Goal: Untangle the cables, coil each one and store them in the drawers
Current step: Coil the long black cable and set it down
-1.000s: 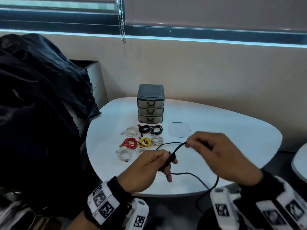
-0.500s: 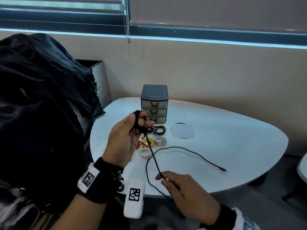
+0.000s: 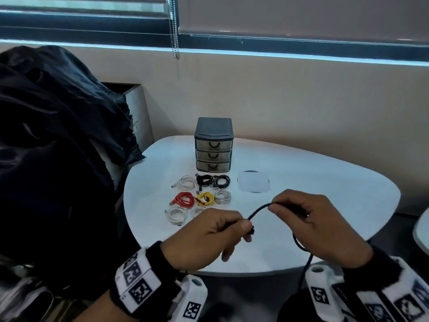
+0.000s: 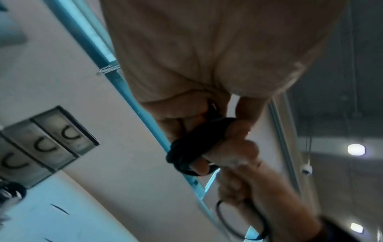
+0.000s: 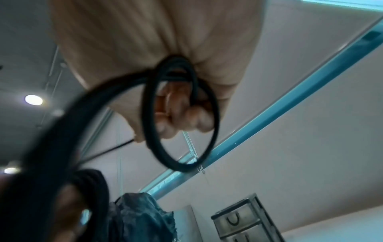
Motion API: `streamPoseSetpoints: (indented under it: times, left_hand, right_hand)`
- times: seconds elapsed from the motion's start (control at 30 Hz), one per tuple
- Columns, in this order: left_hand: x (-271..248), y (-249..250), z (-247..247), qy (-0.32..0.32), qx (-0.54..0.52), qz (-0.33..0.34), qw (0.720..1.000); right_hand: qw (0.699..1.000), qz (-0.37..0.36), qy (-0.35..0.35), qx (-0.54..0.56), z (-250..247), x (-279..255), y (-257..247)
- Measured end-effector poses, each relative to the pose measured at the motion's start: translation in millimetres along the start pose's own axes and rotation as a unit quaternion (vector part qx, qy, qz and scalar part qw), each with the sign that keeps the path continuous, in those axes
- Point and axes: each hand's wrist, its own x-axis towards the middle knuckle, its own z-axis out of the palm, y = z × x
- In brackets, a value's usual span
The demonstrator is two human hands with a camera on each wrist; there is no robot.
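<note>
A thin black cable (image 3: 257, 209) runs between both hands above the near part of the white table (image 3: 325, 182). My left hand (image 3: 243, 226) holds several black turns wound round its fingers (image 4: 186, 147). My right hand (image 3: 274, 206) pinches the cable a little to the right and higher, and a loop (image 5: 180, 114) hangs from its fingers while the rest drops past the table edge. The small grey three-drawer unit (image 3: 213, 147) stands at the back of the table with all drawers closed.
Several coiled cables lie in front of the drawers: white (image 3: 185, 183), black (image 3: 213, 181), red (image 3: 184, 198), yellow (image 3: 206, 198) and more white ones. A round white pad (image 3: 253, 184) lies to the right. A dark cloth-covered bulk (image 3: 46, 159) stands at the left.
My left hand came down from in front of the drawers to just above the near table. My right hand rose from the table edge to meet it, shortening the free cable.
</note>
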Motion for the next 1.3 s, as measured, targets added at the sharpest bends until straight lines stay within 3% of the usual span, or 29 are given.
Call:
streamPoseSetpoints:
  times: [0.17, 0.33, 0.4, 0.53, 0.6, 0.7, 0.87, 0.97, 1.13, 1.2, 1.3]
  left_hand:
    - [-11.5, 16.7, -17.2, 0.022, -0.085, 0.035, 0.996]
    - [-8.8, 13.1, -44.1, 0.137, -0.097, 0.032, 0.985]
    - [-9.3, 15.1, -48.2, 0.152, -0.109, 0.032, 0.982]
    - [-9.3, 19.9, -49.0, 0.17, -0.072, 0.008, 0.983]
    - [-8.0, 20.8, -51.3, 0.196, -0.057, -0.009, 0.979]
    - [-4.8, 24.2, -48.7, 0.206, -0.059, -0.032, 0.976]
    - [3.3, 36.0, -27.8, 0.162, -0.111, -0.038, 0.98]
    - [1.6, 52.5, -25.4, 0.179, -0.163, -0.024, 0.97]
    - [-8.9, 64.8, -43.7, 0.252, -0.295, -0.032, 0.921]
    - [-12.7, 64.2, -48.9, 0.256, -0.327, -0.035, 0.909]
    - [-13.0, 64.1, -49.3, 0.246, -0.381, 0.001, 0.891]
  right_hand:
    - [0.999, -0.023, -0.015, -0.037, -0.8, -8.1, 8.3]
    - [0.997, -0.007, 0.021, -0.074, -11.1, -10.0, 24.9]
    - [0.996, 0.0, 0.014, -0.084, -14.1, -8.6, 30.6]
    - [0.992, 0.106, -0.057, -0.02, -23.9, 3.6, 40.4]
    - [0.99, 0.135, -0.028, 0.031, -31.6, 9.7, 35.9]
    - [0.992, 0.109, 0.047, 0.053, -37.2, 12.8, 10.1]
    - [0.996, 0.025, 0.0, 0.088, -6.0, 12.3, -47.6]
    - [0.979, -0.005, -0.011, 0.205, 24.4, 17.1, -60.7]
    - [0.915, 0.05, 0.041, 0.398, 40.4, 20.6, -56.7]
    - [0.899, 0.038, 0.053, 0.434, 38.8, 25.6, -52.4]
    - [0.903, 0.071, 0.126, 0.404, 53.2, 40.2, -30.8]
